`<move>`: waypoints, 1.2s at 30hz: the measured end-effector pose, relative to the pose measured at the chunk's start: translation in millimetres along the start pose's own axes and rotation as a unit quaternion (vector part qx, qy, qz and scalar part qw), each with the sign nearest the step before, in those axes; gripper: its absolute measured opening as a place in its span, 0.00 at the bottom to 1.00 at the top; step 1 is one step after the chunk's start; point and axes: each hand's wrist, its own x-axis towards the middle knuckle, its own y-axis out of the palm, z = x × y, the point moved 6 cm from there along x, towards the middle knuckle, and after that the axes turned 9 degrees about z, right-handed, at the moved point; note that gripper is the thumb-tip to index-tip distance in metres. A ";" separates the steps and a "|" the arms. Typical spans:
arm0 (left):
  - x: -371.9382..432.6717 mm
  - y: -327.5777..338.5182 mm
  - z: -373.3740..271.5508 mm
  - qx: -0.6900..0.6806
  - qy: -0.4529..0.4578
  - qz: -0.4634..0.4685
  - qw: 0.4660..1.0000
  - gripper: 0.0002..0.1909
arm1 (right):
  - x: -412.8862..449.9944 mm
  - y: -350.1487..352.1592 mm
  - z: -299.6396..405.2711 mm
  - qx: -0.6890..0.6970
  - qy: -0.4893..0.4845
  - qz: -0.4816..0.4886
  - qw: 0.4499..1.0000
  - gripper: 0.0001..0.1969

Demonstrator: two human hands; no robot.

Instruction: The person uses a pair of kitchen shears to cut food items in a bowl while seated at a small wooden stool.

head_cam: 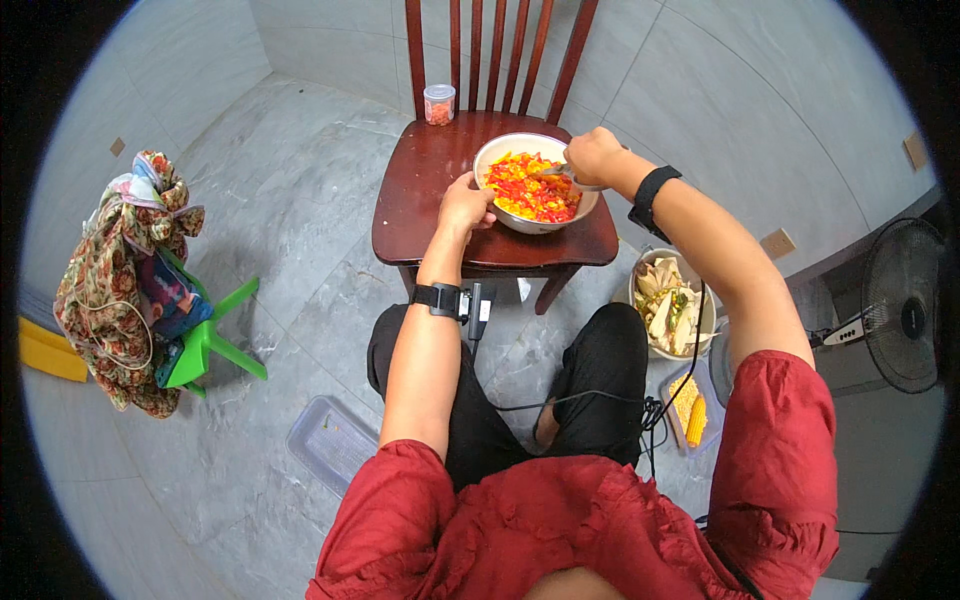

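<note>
A white bowl (486, 156) stands on the seat of a dark red wooden chair (409, 195) in front of me. Chopped red and yellow peppers (529, 187) fill much of it. My left hand (466, 204) grips the bowl's near left rim, thumb at the edge. Over the far right rim, my right hand (598, 157) is closed around a metal utensil (556, 170), probably a spoon. Its end dips into the peppers; most of its handle is hidden by my fingers. Near the chair's back slats sits a small clear lidded jar (439, 105) with orange-red contents.
Right of my knee, a bucket (637, 330) holds corn husks and scraps. Beside it, a plastic basket (709, 367) contains corn kernels and a cob. An electric fan (904, 307) stands far right. Black cables (592, 393) cross my legs. Left are a plastic basket (319, 450) and a cloth-draped green stool (199, 352).
</note>
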 end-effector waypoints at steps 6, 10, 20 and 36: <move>1.0 0.8 -1.2 -0.008 0.006 0.011 1.000 0.24 | -23.9 -3.6 -19.7 0.022 0.008 0.049 0.999 0.31; -0.5 0.4 -1.0 -0.002 -0.003 -0.006 1.000 0.24 | -24.2 -4.0 -23.2 0.030 0.049 0.037 0.998 0.39; -2.2 1.5 -2.7 -0.009 0.010 0.009 1.000 0.26 | 16.3 -6.9 9.7 0.025 0.053 0.002 0.998 0.36; 7.8 0.0 4.3 -0.002 0.008 0.028 1.000 0.24 | -7.0 -5.1 2.5 -0.019 -0.022 -0.029 0.999 0.12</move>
